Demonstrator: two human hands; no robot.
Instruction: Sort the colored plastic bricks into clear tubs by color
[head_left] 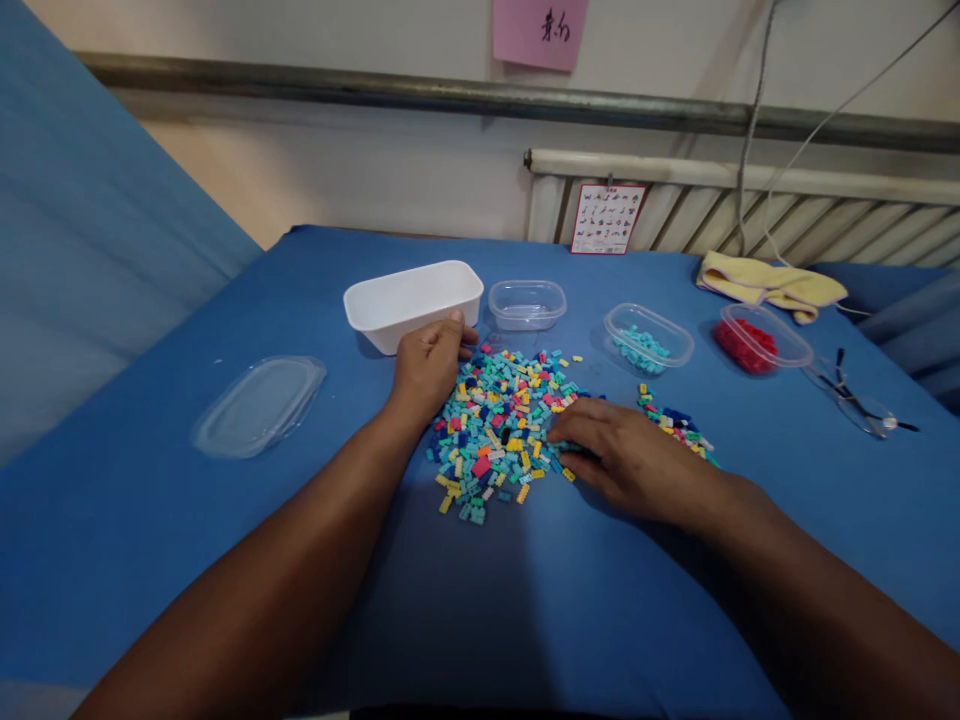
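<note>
From where I stand, picking through the loose bricks [501, 392], heaped mid-table [187, 560], looks like the step in hand; another pick would call for a light fingertip pinch. The right hand [611, 448] bends over the heap's right edge, fingers slightly parted; the left hand [429, 362] curls by the white box [385, 336]. Whether either grips a brick, I can't tell. The pink note [525, 35] is handwritten (illegible to me); the chart's [609, 218] print is too small.
</note>
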